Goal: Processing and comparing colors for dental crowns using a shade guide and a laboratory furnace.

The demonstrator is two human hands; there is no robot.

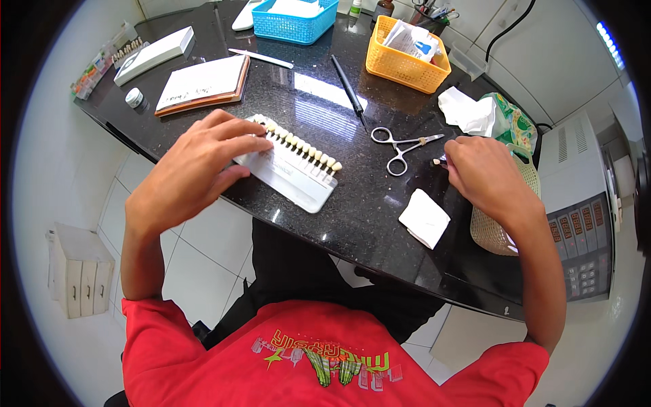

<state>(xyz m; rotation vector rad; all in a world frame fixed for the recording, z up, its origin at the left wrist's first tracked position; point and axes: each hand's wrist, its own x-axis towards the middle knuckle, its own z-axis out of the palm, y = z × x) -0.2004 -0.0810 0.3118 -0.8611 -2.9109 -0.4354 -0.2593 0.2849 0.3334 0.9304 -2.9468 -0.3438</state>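
Observation:
A tooth shade guide (288, 178), a white holder with a row of cream tooth-shaped tabs, lies slantwise on the black table. Over its left end is my left hand (196, 159), fingers on top near the tabs and thumb at the near edge, gripping it. Toward the right, my right hand (488, 169) is closed in a pinch. A small shade tab (437, 162) with a cream tip sticks out from its fingers; the rest is hidden by the hand. Just left of that hand lie scissor-handled metal forceps (400, 146). A folded white tissue (425, 218) is nearer me.
A black pen-like tool (348, 85) and a white stick (261, 58) lie farther back. Blue (295, 28) and yellow (407, 64) baskets stand behind. A notebook (202, 85) and small jar (134, 97) are left; a beige basket (489, 230) and a keypad unit (576, 224) are right.

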